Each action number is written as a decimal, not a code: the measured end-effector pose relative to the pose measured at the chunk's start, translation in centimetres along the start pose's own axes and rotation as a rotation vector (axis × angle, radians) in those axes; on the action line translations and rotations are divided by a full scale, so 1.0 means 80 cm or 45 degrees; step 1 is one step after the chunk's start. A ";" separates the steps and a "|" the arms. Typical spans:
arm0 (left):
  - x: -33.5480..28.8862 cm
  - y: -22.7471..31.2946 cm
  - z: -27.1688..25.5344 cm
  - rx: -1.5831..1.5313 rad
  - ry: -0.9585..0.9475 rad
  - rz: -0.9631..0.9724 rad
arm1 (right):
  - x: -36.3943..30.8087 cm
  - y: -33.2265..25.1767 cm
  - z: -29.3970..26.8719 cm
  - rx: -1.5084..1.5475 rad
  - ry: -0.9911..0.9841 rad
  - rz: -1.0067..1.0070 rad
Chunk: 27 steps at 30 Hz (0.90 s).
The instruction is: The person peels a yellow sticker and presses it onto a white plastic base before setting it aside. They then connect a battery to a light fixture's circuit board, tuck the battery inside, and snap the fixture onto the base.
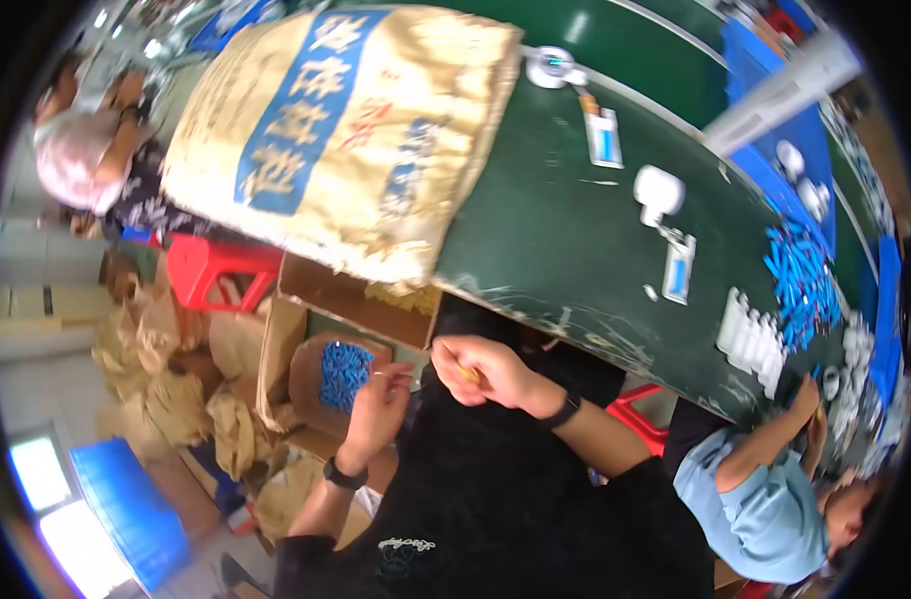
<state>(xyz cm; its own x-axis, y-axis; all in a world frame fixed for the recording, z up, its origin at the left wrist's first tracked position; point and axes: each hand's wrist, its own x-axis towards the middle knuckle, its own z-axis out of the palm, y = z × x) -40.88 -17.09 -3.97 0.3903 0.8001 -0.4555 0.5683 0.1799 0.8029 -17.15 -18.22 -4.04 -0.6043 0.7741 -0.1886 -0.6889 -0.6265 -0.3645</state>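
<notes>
My right hand [487, 371] is closed in front of my black shirt, its fingers curled round a small yellow-orange piece [468, 374] that shows only in part. Left of it, my left hand [381, 409] is held up with fingers loosely stretched and apart; I make out nothing in it. Just beyond the left hand is a cardboard box [306, 379] with many small blue pieces [345, 373] inside. Another carton [356, 309], holding yellow pieces [408, 297], stands against the table edge, partly under a large sack.
The printed paper sack [341, 140] covers the left of the green table [545, 220]. Small white devices [659, 192], blue tubes [803, 285] and white bottles [751, 339] lie to the right. A person in light blue [755, 504] works there. Red stools [221, 270] and brown bags [156, 374] stand left.
</notes>
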 end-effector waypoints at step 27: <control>0.291 -0.258 0.001 1.446 0.486 0.734 | 0.250 0.108 -0.137 0.250 0.645 -0.168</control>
<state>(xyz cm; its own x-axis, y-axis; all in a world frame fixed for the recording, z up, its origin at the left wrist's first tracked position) -43.47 -2.24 -31.17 0.6576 0.7429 0.1253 0.7493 -0.6622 -0.0063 -30.80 -7.18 -20.95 -0.2734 0.7636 -0.5850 -0.8366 -0.4889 -0.2471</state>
